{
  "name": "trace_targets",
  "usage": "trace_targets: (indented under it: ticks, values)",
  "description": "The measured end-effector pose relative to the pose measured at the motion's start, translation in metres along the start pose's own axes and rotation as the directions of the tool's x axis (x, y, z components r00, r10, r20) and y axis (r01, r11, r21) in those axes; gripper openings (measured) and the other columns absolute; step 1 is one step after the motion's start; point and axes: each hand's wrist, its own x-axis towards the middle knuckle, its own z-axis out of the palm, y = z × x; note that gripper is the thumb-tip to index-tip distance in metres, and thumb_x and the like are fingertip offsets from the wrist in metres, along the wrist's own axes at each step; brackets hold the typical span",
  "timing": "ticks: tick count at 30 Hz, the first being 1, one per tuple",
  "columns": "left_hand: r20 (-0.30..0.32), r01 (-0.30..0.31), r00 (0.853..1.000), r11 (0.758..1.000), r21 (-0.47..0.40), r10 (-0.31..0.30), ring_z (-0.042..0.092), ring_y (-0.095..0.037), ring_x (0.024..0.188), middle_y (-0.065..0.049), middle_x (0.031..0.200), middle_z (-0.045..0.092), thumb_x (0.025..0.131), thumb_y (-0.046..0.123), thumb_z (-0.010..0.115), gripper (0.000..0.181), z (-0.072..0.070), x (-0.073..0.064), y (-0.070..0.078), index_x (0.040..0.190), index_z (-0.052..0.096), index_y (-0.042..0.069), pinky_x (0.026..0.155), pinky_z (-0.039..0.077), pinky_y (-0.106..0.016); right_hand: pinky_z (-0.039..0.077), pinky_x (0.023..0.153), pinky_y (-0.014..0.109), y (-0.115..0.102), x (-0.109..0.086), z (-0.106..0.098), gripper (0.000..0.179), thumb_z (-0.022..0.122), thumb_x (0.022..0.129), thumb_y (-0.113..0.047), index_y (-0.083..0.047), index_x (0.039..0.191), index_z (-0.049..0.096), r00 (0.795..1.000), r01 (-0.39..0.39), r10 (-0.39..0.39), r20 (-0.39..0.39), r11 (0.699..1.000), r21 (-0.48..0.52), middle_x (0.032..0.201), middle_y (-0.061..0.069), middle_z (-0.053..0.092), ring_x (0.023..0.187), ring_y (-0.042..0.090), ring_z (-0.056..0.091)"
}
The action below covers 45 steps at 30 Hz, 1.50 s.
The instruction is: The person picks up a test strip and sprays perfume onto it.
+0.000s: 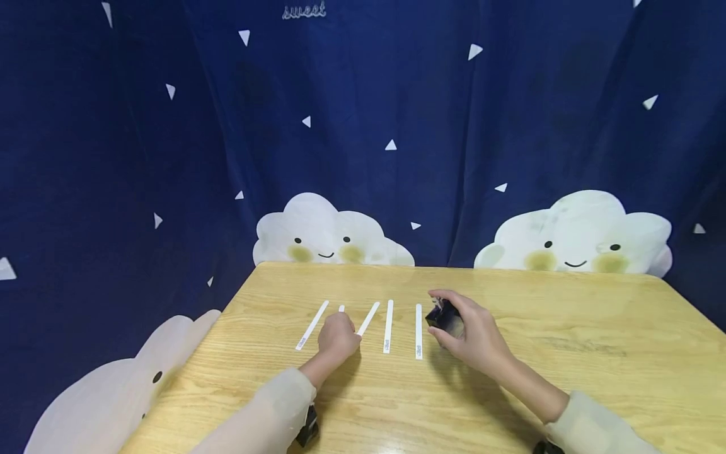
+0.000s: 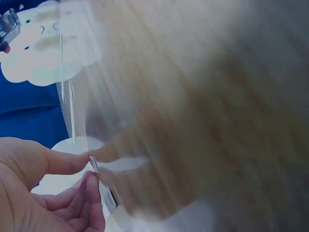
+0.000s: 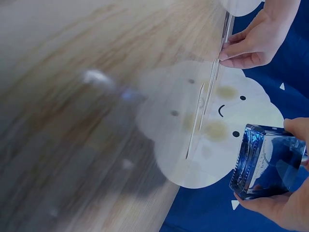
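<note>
My left hand (image 1: 338,334) is low over the table and pinches a white paper test strip (image 1: 341,309) between thumb and fingers. In the left wrist view the end of that strip (image 2: 93,164) shows between the fingertips. My right hand (image 1: 482,337) grips a dark glass perfume bottle (image 1: 447,320) by its sides, tilted above the table. The right wrist view shows the bottle (image 3: 268,164) as clear, bluish and square-edged. Beside the left hand are a leftmost strip (image 1: 312,325) and a slanted strip (image 1: 368,318). An upright strip (image 1: 418,332) lies just left of the bottle.
Another white strip (image 1: 388,326) lies between the hands, in the same row. The light wooden table (image 1: 567,366) extends to both sides. Behind it hangs a dark blue curtain (image 1: 351,170) with white triangles and smiling clouds.
</note>
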Motion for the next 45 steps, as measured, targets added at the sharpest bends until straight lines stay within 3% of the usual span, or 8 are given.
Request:
trace_targets:
  ticks: [1, 5, 10, 16, 23, 30, 37, 45]
  values:
    - [0.005, 0.010, 1.000, 1.000, 0.019, -0.010, 0.015, -0.006, 0.042, 0.009, 0.043, 0.018, 0.074, -0.008, 0.062, 0.054, 0.000, 0.000, 0.001, 0.046, 0.023, 0.018, 0.039, 0.013, -0.017, 0.055, 0.089, 0.039, 0.000, -0.001, 0.001, 0.060, 0.086, 0.068, -0.017, -0.014, 0.123, 0.060, 1.000, 0.002, -0.002, -0.002, 1.000, 0.002, 0.115, 0.004, 0.070, 0.109, 0.021, 0.066]
    - [0.005, 0.005, 1.000, 0.997, 0.072, -0.006, 0.013, -0.005, 0.041, 0.009, 0.041, 0.016, 0.067, -0.016, 0.050, 0.050, -0.001, 0.000, 0.005, 0.045, 0.021, 0.018, 0.037, 0.012, -0.017, 0.055, 0.088, 0.039, -0.001, -0.002, 0.005, 0.060, 0.086, 0.068, -0.015, -0.014, 0.122, 0.061, 1.000, 0.010, -0.010, -0.011, 1.000, 0.007, 0.115, 0.003, 0.070, 0.108, 0.021, 0.066]
    - [-0.007, -0.003, 1.000, 0.993, 0.115, 0.004, 0.022, -0.008, 0.042, 0.005, 0.045, 0.024, 0.071, -0.016, 0.054, 0.044, -0.001, 0.000, 0.007, 0.050, 0.030, 0.014, 0.037, 0.018, -0.018, 0.055, 0.089, 0.038, -0.003, -0.002, 0.006, 0.060, 0.086, 0.068, -0.017, -0.015, 0.123, 0.060, 1.000, 0.011, -0.011, -0.005, 1.000, -0.001, 0.116, 0.003, 0.070, 0.109, 0.020, 0.066]
    - [0.002, -0.010, 1.000, 0.997, 0.079, 0.010, 0.036, -0.013, 0.046, 0.000, 0.053, 0.038, 0.072, -0.010, 0.062, 0.020, 0.004, 0.001, 0.009, 0.063, 0.051, 0.004, 0.038, 0.027, -0.020, 0.056, 0.087, 0.040, -0.003, -0.003, 0.000, 0.060, 0.085, 0.069, -0.018, -0.015, 0.123, 0.060, 1.000, 0.009, -0.009, -0.007, 1.000, -0.023, 0.115, 0.004, 0.070, 0.108, 0.023, 0.067]
    - [0.013, 0.006, 1.000, 0.998, 0.055, -0.006, 0.027, -0.009, 0.043, 0.003, 0.048, 0.028, 0.073, -0.012, 0.058, 0.040, 0.008, 0.005, 0.009, 0.053, 0.034, 0.013, 0.037, 0.022, -0.018, 0.054, 0.086, 0.037, 0.001, -0.004, -0.001, 0.059, 0.085, 0.069, -0.018, -0.015, 0.123, 0.060, 1.000, 0.025, -0.025, -0.005, 0.999, -0.037, 0.113, 0.003, 0.070, 0.106, 0.020, 0.067]
    - [0.048, -0.001, 0.999, 0.998, 0.066, -0.002, 0.025, -0.008, 0.042, 0.004, 0.047, 0.026, 0.074, -0.013, 0.058, 0.037, 0.006, 0.004, 0.010, 0.054, 0.037, 0.011, 0.035, 0.021, -0.016, 0.055, 0.086, 0.038, 0.003, -0.006, 0.002, 0.059, 0.085, 0.070, -0.018, -0.015, 0.123, 0.060, 1.000, 0.018, -0.018, 0.007, 1.000, -0.024, 0.113, 0.004, 0.070, 0.106, 0.021, 0.067]
    - [0.017, -0.036, 0.999, 0.997, 0.070, 0.034, 0.025, -0.009, 0.043, 0.003, 0.050, 0.028, 0.073, -0.015, 0.057, 0.022, 0.006, 0.006, 0.012, 0.065, 0.050, 0.005, 0.037, 0.023, -0.018, 0.056, 0.085, 0.039, 0.003, -0.006, 0.001, 0.060, 0.085, 0.070, -0.018, -0.015, 0.124, 0.060, 1.000, 0.012, -0.012, 0.009, 1.000, -0.022, 0.114, 0.004, 0.070, 0.106, 0.022, 0.067]
    - [0.024, -0.013, 1.000, 0.999, 0.049, 0.012, 0.028, -0.011, 0.044, 0.003, 0.050, 0.027, 0.073, -0.014, 0.056, 0.040, 0.008, 0.006, 0.012, 0.055, 0.034, 0.013, 0.037, 0.023, -0.019, 0.056, 0.084, 0.040, 0.003, -0.007, 0.001, 0.061, 0.086, 0.069, -0.016, -0.015, 0.124, 0.060, 1.000, 0.013, -0.013, 0.012, 1.000, -0.015, 0.114, 0.005, 0.070, 0.106, 0.022, 0.067]
